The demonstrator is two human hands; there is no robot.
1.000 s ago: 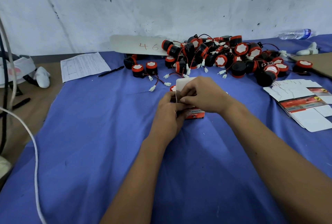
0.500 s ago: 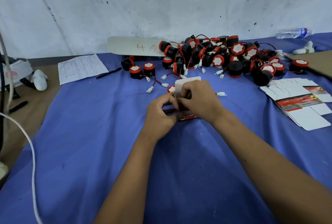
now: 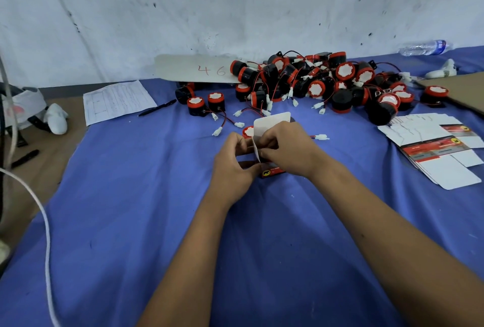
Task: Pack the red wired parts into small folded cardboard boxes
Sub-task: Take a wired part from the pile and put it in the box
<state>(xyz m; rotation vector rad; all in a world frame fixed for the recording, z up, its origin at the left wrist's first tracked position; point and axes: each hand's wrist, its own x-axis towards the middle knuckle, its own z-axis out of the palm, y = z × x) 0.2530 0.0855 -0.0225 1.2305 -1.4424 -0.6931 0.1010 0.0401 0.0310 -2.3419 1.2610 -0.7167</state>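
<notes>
Box (image 3: 271, 170), mid-surface near the parts pile (image 3: 322, 83): side flap now swung inward where it lay hidden, left hand (image 3: 234, 166) and right hand (image 3: 286, 148) both pinching cardboard; folding under way, part not yet inserted.

You have two hands, left (image 3: 233, 166) and right (image 3: 288, 148), on one small box (image 3: 271, 127). Behind sits one heap of red wired parts (image 3: 317, 83), too many to count, one paper sheet (image 3: 117, 100), one pen (image 3: 157, 108), one bottle (image 3: 424, 47).
</notes>
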